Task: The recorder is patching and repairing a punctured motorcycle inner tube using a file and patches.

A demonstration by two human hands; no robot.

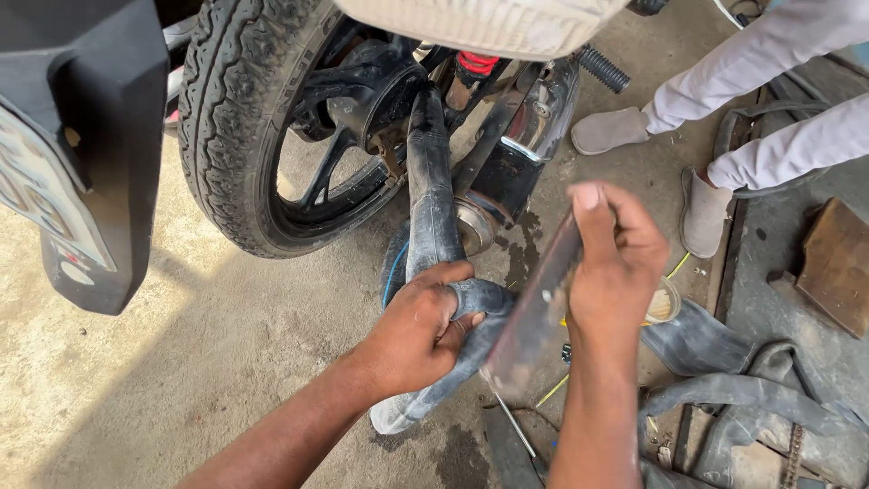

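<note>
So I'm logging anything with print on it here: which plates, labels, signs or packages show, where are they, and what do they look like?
Number plate: far left, on the black rear mudguard; pale rectangle, dark characters, seen at an angle and partly cut off.
Small round container: on the floor behind the right hand; pale yellowish, any label too small to tell.
No screens or signs.

The flat tool (534, 317) beside the tyre (231, 118) is motion-blurred; the tyre's top is cut off.
</note>
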